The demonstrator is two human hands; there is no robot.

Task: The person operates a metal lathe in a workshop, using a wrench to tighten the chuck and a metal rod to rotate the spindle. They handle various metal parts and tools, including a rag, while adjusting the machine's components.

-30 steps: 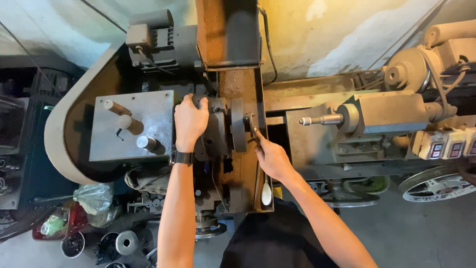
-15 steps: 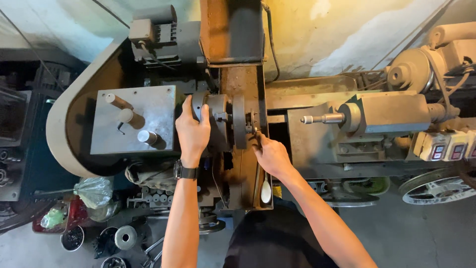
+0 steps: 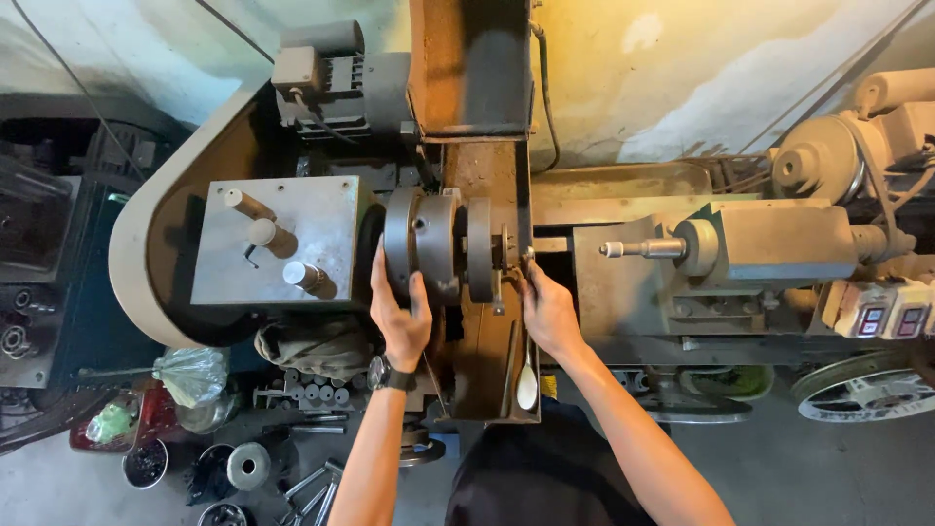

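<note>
Head view, looking straight down on an old grey metal lathe (image 3: 623, 292) that runs across the middle of the frame. Just left of centre sits its round grey steel chuck (image 3: 429, 239), seen edge-on as a stack of thick discs. The left hand (image 3: 401, 317) lies against the lower edge of the chuck, palm on the metal, fingers spread and curled loosely round the rim; a dark wristwatch (image 3: 386, 374) sits on that wrist. The right hand (image 3: 547, 310) is just right of the chuck, fingers bunched close together at the chuck's face where a small dark workpiece or fitting (image 3: 510, 255) stands; whether the fingertips actually pinch it cannot be told, since the hand's back hides them.

Left of the chuck is the flat grey headstock plate (image 3: 278, 244) with three stubby cylindrical levers (image 3: 263, 232). Above it, at upper centre-left, is a grey boxy electric motor (image 3: 336, 83). To the right of centre the grey tailstock (image 3: 750, 244) points its slim spindle toward the chuck, well apart from it. A pale spoon-shaped tool (image 3: 527, 385) lies on the rusty brown tray (image 3: 487, 375) below the chuck. In the lower left, on the floor, lie loose metal parts and a crumpled clear plastic bag (image 3: 190, 375).
</note>
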